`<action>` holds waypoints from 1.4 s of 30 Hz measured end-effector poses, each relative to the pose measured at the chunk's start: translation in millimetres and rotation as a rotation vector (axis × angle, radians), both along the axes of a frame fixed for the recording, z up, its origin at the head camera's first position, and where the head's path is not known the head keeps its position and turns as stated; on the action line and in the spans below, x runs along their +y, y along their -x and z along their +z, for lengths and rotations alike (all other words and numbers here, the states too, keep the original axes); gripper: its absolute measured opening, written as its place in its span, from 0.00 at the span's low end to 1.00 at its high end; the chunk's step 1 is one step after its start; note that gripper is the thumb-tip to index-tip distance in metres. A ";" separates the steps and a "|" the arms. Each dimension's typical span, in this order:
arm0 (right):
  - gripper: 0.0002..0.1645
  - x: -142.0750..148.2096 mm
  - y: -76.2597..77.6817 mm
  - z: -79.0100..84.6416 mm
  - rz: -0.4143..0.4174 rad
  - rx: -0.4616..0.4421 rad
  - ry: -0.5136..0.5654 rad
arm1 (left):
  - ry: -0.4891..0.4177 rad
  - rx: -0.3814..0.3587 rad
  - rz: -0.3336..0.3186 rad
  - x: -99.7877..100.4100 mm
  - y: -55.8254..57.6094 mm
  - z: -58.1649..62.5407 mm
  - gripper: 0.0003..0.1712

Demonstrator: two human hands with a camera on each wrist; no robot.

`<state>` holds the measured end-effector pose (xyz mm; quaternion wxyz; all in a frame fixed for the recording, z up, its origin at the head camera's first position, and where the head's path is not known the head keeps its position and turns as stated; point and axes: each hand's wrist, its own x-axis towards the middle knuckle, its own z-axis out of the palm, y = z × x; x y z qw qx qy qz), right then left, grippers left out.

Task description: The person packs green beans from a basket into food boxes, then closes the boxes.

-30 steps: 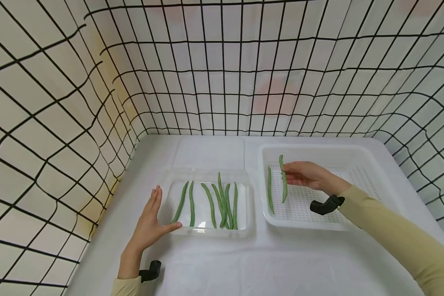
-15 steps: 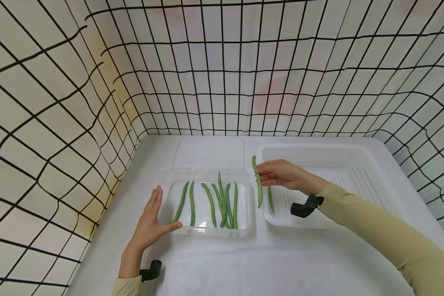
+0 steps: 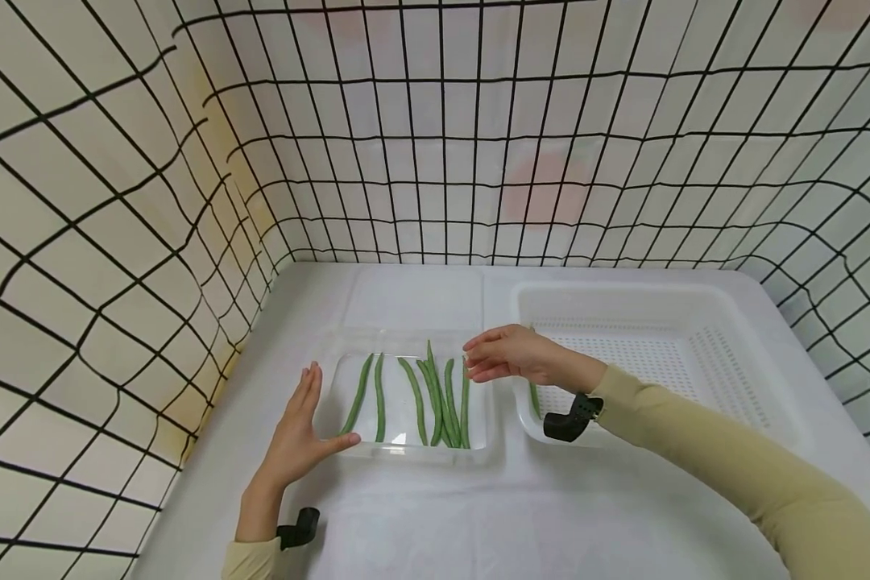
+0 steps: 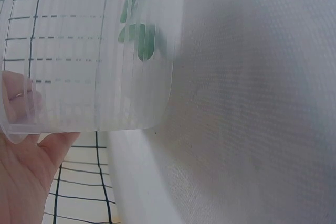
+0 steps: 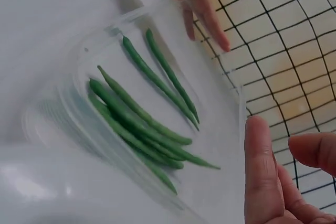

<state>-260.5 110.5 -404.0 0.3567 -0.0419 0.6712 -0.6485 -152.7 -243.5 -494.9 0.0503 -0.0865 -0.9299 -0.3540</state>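
Observation:
Several green beans (image 3: pixel 380 399) lie lengthwise in a clear plastic box (image 3: pixel 435 456), two apart on the left and the rest bunched on the right. My right hand (image 3: pixel 507 354) hovers over the box's right rim, overlapping the end of the rightmost bean. In the right wrist view its thumb (image 5: pixel 314 150) and fingers (image 5: pixel 258 166) are apart with nothing between them. At the box's left end is my left hand (image 3: pixel 293 439), fingers straight and thumb spread along the front left corner. The left wrist view shows its fingers (image 4: pixel 20 98) through the clear wall.
A white perforated basket (image 3: pixel 623 298) stands to the right, with one green bean (image 3: pixel 535 399) at its left side, partly hidden by my right hand. Black wire mesh (image 3: pixel 442 145) surrounds the back and sides of the white-covered table (image 3: pixel 435 515).
My right hand carried a green bean left from the white basket to the clear box. The bean is now out of its fingers. My left hand has stayed in place.

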 end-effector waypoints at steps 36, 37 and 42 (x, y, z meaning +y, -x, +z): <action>0.20 100.7 34.1 -83.7 -0.226 -0.245 0.036 | -0.009 -0.011 0.003 1.5 0.1 1.1 0.73; 0.20 99.3 33.9 -83.6 -0.229 -0.243 0.028 | -0.007 -0.010 0.004 1.6 -0.2 0.9 0.73; 0.16 90.1 35.1 -83.0 -0.244 -0.231 -0.043 | -0.005 -0.007 0.006 1.9 -0.6 1.1 0.73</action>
